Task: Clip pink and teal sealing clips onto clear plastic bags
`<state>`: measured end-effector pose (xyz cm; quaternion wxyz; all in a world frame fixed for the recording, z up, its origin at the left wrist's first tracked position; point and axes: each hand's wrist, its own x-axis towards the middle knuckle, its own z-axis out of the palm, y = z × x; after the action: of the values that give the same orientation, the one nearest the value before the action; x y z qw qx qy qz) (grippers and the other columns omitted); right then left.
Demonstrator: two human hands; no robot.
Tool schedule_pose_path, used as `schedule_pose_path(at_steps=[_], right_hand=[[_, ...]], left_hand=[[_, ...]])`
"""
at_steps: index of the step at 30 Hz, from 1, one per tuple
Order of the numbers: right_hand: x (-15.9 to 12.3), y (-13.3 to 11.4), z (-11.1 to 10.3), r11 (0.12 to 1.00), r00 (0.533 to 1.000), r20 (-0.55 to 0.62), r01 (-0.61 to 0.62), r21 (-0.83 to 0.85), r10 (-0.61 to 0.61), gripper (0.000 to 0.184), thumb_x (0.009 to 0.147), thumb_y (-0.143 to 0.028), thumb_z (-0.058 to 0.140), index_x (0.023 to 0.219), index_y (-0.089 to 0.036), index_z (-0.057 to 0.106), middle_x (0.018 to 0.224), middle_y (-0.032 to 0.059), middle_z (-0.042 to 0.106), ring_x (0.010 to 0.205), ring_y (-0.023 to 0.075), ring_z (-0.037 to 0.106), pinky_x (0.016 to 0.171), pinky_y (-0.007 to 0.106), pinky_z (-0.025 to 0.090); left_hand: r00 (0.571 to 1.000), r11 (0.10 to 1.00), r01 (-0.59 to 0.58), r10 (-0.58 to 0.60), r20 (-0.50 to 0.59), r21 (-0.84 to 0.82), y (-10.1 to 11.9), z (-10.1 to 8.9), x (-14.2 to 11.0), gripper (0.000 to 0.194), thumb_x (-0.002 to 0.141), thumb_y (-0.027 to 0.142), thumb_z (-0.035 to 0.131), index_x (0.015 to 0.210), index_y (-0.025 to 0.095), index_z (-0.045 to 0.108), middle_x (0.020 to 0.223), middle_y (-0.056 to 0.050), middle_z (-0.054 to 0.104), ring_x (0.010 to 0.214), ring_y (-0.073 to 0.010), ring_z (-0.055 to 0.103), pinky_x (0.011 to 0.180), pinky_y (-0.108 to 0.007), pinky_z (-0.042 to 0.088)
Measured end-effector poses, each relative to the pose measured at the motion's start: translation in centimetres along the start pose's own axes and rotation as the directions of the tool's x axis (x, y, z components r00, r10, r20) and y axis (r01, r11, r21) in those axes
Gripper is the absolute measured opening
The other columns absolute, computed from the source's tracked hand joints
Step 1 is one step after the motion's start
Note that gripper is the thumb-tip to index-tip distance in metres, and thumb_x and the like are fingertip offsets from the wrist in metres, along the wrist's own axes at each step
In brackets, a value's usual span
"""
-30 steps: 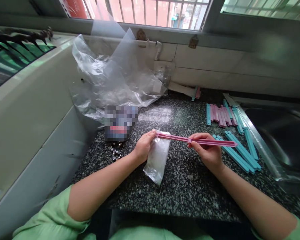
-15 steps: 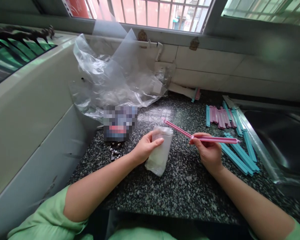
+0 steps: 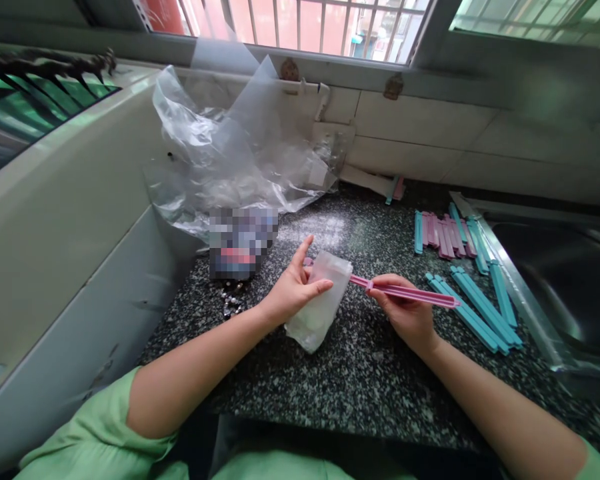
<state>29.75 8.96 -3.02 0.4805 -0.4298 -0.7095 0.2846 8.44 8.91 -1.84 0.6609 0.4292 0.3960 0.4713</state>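
Note:
In my left hand is a small translucent plastic bag, pinched near its upper part with the thumb in front and the index finger raised. My right hand grips a pink bag sealing clip, opened out at its hinge. One arm of the clip passes behind the bag, and its tip shows beside my left fingers. The other arm points right, over my right hand. What the bag contains is hard to make out.
Blue sealing clips lie right of my right hand, with several pink clips behind them. A sink borders the right. Back left, a large clear plastic bag stands behind a blurred-out object with a beaded strand.
My right hand has moved left and slightly down, bringing one arm of the pink clip behind the bag. My left index finger has lifted, and the bag has tilted a little.

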Motion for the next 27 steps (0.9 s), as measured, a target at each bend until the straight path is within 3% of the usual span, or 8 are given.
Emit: schedule_pose_path(at_steps=[4,11,15,19,22,27], right_hand=[[0.1,-0.1,0.1,0.996,0.998,-0.033,-0.050,0.076,0.053,0.008,0.076,-0.023,0.064,0.084,-0.022,0.063,0.079,0.0003,0.063,0.070,0.0126,0.061,0.066,0.026,0.052],[0.2,-0.7,0.2,0.979,0.988,-0.097,-0.101,0.175,0.119,0.010,0.074,-0.026,0.065,0.084,-0.023,0.063,0.081,0.0006,0.064,0.071,0.0139,0.063,0.070,0.029,0.054],[0.0,-0.6,0.2,0.995,0.999,-0.024,-0.046,0.085,0.049,0.008,0.076,-0.023,0.064,0.084,-0.022,0.064,0.082,0.0018,0.064,0.075,0.0151,0.062,0.070,0.030,0.053],[-0.1,-0.5,0.2,0.999,0.999,0.044,0.028,0.039,-0.029,0.008,0.076,-0.020,0.063,0.084,-0.022,0.064,0.081,0.0017,0.065,0.075,0.0149,0.061,0.070,0.029,0.052],[0.0,-0.6,0.2,0.999,0.997,0.065,0.038,0.030,-0.040,0.009,0.076,-0.018,0.063,0.085,-0.022,0.064,0.081,0.0013,0.065,0.075,0.0144,0.060,0.071,0.028,0.051],[0.0,-0.7,0.2,0.999,0.997,0.074,0.035,0.016,-0.036,0.009,0.077,-0.019,0.062,0.085,-0.022,0.063,0.081,0.0012,0.064,0.074,0.0140,0.059,0.069,0.027,0.050]], left_hand=[[0.993,0.994,0.071,-0.078,-0.085,-0.080,0.1,0.1,0.1,0.115,0.058,0.030,0.078,0.141,0.028,-0.002,0.060,0.005,0.057,0.046,-0.0072,0.049,0.047,-0.017,0.038],[0.987,0.966,0.110,-0.134,-0.091,-0.234,0.0,0.6,0.1,0.120,0.050,0.025,0.082,0.141,0.029,0.004,0.071,0.001,0.064,0.055,-0.0110,0.058,0.057,-0.023,0.046],[0.978,0.951,0.204,-0.207,0.010,-0.232,-0.6,0.7,0.0,0.103,0.048,0.022,0.082,0.136,0.027,0.028,0.082,-0.002,0.066,0.066,-0.0131,0.061,0.065,-0.025,0.046],[0.970,0.955,0.235,-0.219,0.104,-0.181,-1.0,0.7,-0.1,0.052,0.052,0.027,0.080,0.100,0.016,0.063,0.084,-0.007,0.067,0.073,-0.0159,0.060,0.069,-0.027,0.045],[0.967,0.959,0.245,-0.231,0.106,-0.145,-0.9,0.8,-0.2,0.035,0.055,0.032,0.078,0.082,0.012,0.067,0.080,-0.008,0.067,0.070,-0.0161,0.059,0.068,-0.028,0.043],[0.968,0.950,0.253,-0.250,0.039,-0.181,-0.8,1.0,0.0,0.037,0.055,0.039,0.077,0.078,0.011,0.067,0.074,-0.007,0.066,0.065,-0.0146,0.056,0.064,-0.027,0.041]])
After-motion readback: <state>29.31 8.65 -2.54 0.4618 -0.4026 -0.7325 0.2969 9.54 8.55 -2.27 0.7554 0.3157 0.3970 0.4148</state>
